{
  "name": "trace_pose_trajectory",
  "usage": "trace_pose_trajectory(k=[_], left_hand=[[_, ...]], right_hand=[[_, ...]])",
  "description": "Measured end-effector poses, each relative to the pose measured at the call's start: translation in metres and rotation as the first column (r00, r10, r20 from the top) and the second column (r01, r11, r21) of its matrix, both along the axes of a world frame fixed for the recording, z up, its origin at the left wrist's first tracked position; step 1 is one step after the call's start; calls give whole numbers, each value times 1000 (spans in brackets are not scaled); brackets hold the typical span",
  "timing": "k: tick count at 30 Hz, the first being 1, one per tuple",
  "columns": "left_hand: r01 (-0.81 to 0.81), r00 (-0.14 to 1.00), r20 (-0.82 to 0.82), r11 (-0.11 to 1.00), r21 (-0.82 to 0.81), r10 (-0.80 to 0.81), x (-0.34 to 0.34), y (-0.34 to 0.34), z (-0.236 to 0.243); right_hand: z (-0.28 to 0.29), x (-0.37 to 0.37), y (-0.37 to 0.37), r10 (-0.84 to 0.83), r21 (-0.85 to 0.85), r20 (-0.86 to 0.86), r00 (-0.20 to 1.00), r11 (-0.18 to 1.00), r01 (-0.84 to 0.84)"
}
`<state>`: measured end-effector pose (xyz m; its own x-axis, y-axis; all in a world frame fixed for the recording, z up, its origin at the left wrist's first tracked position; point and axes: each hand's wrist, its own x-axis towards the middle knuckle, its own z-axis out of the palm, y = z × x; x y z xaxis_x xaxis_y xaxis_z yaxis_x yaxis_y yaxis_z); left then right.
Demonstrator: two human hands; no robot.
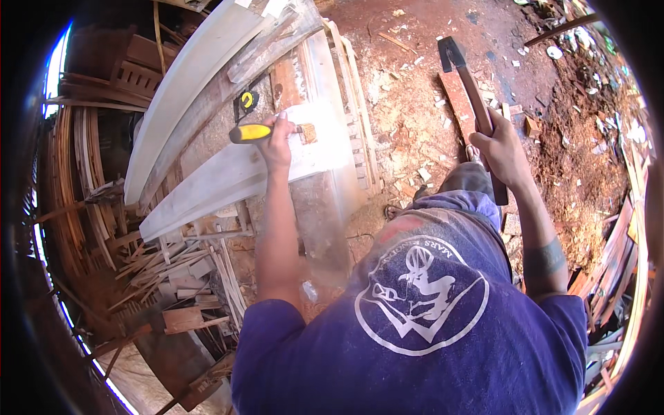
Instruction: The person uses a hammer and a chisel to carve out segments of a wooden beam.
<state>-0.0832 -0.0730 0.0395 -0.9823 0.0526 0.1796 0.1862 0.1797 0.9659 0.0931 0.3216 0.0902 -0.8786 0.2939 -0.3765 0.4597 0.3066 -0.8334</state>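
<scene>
My left hand [278, 142] is closed around a chisel [250, 133] with a yellow and black handle. The chisel lies nearly level, its blade side pointing right at a small rectangular mortise [309, 133] in a pale, tapering board [207, 183]. Whether the tip touches the wood, I cannot tell. My right hand [503, 146] grips the wooden handle of a hammer [477, 100]; its dark metal head is raised over the ground, away from the board. A black and yellow tape measure [247, 101] sits just beyond the chisel.
A long curved pale board [190, 86] lies beyond the worked one on the bench. Offcuts and thin strips [187, 277] are heaped at the left. Wood chips and sawdust [415, 138] cover the ground, with a reddish plank [456, 104] below the hammer. More timber [615, 256] leans at right.
</scene>
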Motion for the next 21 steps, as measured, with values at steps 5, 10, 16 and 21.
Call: trace_pose_trajectory(k=[5,10,16,21], left_hand=[[49,996,-70,996,-69,-54,-4,1,8],[46,998,-35,997,58,-44,-8,-7,1],[-2,998,-69,1000,7,3,-4,0,-4],[-32,994,-107,997,-75,24,-8,8,-9]], right_hand=[[-3,-6,-12,47,3,-45,998,999,-47],[-6,-15,-23,189,32,-126,974,982,-187],[3,-26,-35,269,71,-62,961,962,-265],[37,-53,-40,388,198,-324,863,920,-339]])
